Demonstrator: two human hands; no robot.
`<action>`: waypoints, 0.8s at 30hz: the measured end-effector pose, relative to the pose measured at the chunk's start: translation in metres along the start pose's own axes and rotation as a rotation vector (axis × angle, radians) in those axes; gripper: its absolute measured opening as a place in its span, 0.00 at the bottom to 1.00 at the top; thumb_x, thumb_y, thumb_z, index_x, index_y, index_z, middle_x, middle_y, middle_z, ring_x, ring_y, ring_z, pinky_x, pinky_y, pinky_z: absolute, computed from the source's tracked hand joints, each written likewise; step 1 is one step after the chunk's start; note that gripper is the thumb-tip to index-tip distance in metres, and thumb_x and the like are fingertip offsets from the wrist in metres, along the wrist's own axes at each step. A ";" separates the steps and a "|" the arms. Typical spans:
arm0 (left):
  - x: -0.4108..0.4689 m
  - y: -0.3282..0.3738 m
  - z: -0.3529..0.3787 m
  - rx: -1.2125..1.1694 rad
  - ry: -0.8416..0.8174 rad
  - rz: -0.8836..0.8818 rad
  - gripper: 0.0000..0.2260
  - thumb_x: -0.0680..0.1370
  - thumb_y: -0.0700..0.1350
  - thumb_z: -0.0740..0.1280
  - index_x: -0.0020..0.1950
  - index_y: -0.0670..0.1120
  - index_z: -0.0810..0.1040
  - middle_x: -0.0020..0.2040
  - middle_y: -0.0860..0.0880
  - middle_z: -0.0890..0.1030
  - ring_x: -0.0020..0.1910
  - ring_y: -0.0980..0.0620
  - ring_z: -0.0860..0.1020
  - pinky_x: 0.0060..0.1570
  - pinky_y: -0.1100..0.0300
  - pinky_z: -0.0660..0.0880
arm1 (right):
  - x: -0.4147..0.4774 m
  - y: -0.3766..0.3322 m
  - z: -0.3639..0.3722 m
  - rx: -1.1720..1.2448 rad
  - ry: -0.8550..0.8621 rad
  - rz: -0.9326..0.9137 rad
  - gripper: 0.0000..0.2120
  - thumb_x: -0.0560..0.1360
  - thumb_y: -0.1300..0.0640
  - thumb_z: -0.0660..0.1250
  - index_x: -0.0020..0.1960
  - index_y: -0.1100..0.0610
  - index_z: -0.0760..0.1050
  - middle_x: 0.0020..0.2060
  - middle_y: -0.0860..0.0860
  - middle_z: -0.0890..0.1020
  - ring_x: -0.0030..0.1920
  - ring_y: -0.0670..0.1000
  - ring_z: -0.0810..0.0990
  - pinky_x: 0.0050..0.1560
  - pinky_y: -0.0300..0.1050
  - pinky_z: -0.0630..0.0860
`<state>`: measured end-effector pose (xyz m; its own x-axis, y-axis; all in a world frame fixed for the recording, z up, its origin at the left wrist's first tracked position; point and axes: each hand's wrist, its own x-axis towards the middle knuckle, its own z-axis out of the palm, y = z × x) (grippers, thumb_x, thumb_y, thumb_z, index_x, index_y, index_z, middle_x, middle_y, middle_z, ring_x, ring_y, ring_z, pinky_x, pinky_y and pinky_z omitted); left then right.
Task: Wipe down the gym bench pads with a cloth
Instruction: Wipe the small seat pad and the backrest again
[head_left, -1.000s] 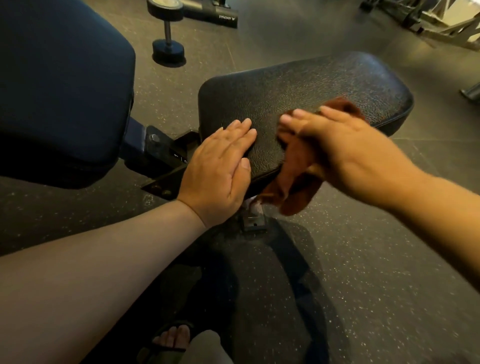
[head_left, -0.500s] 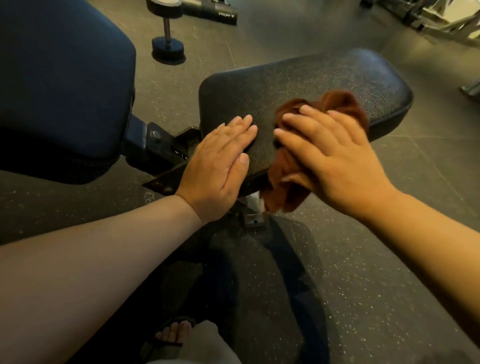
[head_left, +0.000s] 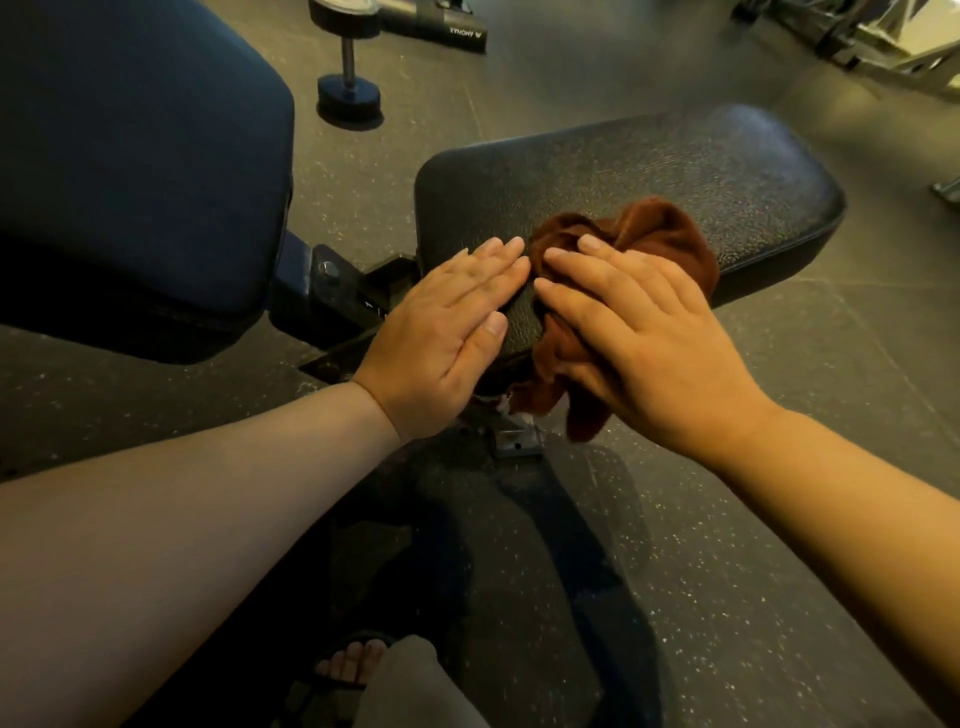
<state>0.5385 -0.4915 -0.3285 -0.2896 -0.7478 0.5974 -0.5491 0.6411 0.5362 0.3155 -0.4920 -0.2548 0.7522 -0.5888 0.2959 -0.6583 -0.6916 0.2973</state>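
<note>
Cloth (head_left: 639, 249), a bunched brown one, lies on the near edge of the seat pad (head_left: 649, 166), one end hanging off toward the floor (head_left: 779, 545). Right hand (head_left: 639, 343) lies flat over it, fingers (head_left: 571, 260) spread and pressing rather than closed round it, likely to drag it across the textured surface. Just beside, left hand (head_left: 447, 332) rests palm-down on the pad's near corner with fingers extended and holding nothing, probably to steady it. Left of that rises the blue back pad (head_left: 130, 156); beyond stands a dumbbell (head_left: 348, 67)
</note>
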 end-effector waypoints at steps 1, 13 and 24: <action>-0.001 -0.001 0.000 0.010 0.002 0.008 0.22 0.83 0.46 0.53 0.75 0.38 0.67 0.77 0.43 0.66 0.78 0.48 0.62 0.76 0.46 0.58 | 0.002 -0.003 0.001 0.038 0.022 0.036 0.28 0.80 0.40 0.60 0.74 0.55 0.70 0.75 0.53 0.68 0.78 0.56 0.62 0.75 0.52 0.55; -0.002 0.000 -0.001 0.024 -0.030 -0.011 0.22 0.84 0.46 0.52 0.76 0.39 0.66 0.78 0.44 0.65 0.79 0.49 0.60 0.77 0.47 0.56 | 0.003 -0.005 0.000 0.222 0.029 0.023 0.22 0.80 0.44 0.63 0.68 0.55 0.75 0.72 0.52 0.73 0.77 0.55 0.63 0.75 0.49 0.56; -0.002 0.008 0.004 0.013 0.000 -0.056 0.23 0.83 0.47 0.51 0.76 0.39 0.66 0.78 0.43 0.65 0.79 0.48 0.60 0.77 0.45 0.56 | 0.020 -0.035 0.016 0.076 0.115 0.277 0.35 0.65 0.27 0.66 0.55 0.56 0.75 0.58 0.54 0.78 0.62 0.59 0.74 0.60 0.55 0.62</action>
<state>0.5319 -0.4856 -0.3281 -0.2583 -0.7827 0.5662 -0.5743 0.5957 0.5615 0.3539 -0.4865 -0.2736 0.5332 -0.7110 0.4585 -0.8305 -0.5432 0.1235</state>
